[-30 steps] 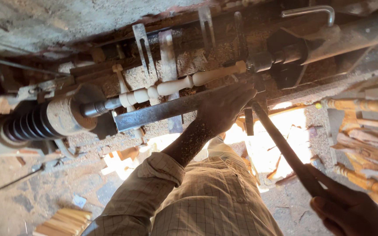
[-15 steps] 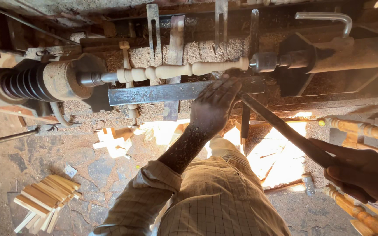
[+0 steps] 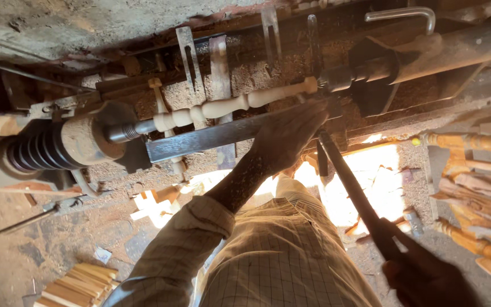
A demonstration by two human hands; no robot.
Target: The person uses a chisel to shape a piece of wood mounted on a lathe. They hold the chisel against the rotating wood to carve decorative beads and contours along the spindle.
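A pale turned wooden spindle is mounted in a wood lathe between the headstock on the left and the tailstock on the right. Just below it runs a flat steel tool rest. My left hand lies over the right end of the rest, its fingers curled over the blade of a long dark chisel close to the spindle's right end. My right hand, at the lower right, grips the chisel's handle. The chisel's tip is hidden behind my left hand.
A ribbed pulley sits left of the headstock. Finished turned legs are stacked at the right. Square wood blanks lie on the sawdust-covered floor at the lower left. Metal brackets and a bent rod stand behind the lathe.
The view has shifted, so the lathe sits lower and further right in frame. My right hand has dropped lower on the right. Both hands keep their hold on the chisel.
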